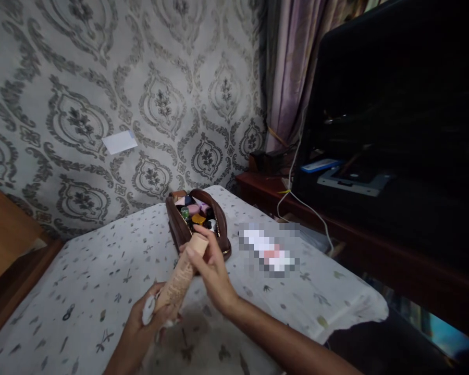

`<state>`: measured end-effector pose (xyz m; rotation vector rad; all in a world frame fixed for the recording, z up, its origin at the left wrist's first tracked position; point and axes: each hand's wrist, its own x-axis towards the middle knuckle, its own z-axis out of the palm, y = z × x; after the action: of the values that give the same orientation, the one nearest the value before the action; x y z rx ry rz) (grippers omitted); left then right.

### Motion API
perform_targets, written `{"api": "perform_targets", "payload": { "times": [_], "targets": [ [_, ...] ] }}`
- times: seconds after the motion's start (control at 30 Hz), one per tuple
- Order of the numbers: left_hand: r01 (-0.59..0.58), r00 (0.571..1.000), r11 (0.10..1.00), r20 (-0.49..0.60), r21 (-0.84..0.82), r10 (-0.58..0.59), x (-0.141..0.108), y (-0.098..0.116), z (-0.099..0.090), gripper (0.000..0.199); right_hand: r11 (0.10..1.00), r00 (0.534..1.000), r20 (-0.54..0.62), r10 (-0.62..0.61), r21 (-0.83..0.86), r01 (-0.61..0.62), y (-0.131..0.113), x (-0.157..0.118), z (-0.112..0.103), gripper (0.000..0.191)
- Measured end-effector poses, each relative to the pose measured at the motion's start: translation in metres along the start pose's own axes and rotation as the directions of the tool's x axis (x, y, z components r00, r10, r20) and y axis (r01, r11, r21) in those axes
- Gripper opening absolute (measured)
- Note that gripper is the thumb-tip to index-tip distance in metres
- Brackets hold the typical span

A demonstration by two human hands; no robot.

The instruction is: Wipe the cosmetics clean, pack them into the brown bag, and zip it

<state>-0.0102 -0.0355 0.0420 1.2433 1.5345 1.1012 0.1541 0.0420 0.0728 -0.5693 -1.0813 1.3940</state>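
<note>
Both hands are on a beige cosmetic tube, tilted with its upper end towards the bag. My left hand is closed around its lower part. A crumpled white piece, perhaps tissue or cloth, also pokes out between those fingers; its kind is unclear. With thumb and fingers, my right hand grips the smooth upper end, which looks like a cap. Just beyond stands an unzipped brown toiletry bag, filled with several small bottles and cosmetics, among them a green one and a yellow one.
A white patterned cloth covers the table. Right of the bag lies a pixelated item. A large dark screen stands on a brown cabinet at right, with a white cable hanging down. Patterned wallpaper backs the table.
</note>
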Motion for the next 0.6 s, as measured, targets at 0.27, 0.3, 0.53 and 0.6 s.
{"api": "perform_targets", "payload": {
  "times": [0.27, 0.3, 0.53, 0.6],
  "targets": [
    [-0.175, 0.892, 0.945, -0.362, 0.276, 0.271, 0.033, 0.031, -0.025, 0.040, 0.942, 0.957, 0.240, 0.165, -0.325, -0.081, -0.021, -0.010, -0.046, 0.037],
    [-0.215, 0.857, 0.918, -0.387, 0.333, 0.341, 0.037, 0.037, -0.024, 0.038, 0.924, 0.927, 0.301, 0.223, -0.369, -0.102, -0.020, -0.016, -0.048, 0.036],
    [-0.557, 0.619, 0.439, 0.001, 0.705, 0.785, 0.049, 0.055, -0.008, 0.024, 0.904, 0.812, 0.412, 0.414, -0.290, -0.314, -0.008, -0.045, -0.036, 0.043],
    [-0.666, 0.486, 0.184, 0.232, 0.723, 0.842, 0.046, 0.051, 0.000, 0.023, 0.896, 0.829, 0.338, 0.445, -0.158, -0.416, -0.002, -0.046, -0.032, 0.049]
  ]
}}
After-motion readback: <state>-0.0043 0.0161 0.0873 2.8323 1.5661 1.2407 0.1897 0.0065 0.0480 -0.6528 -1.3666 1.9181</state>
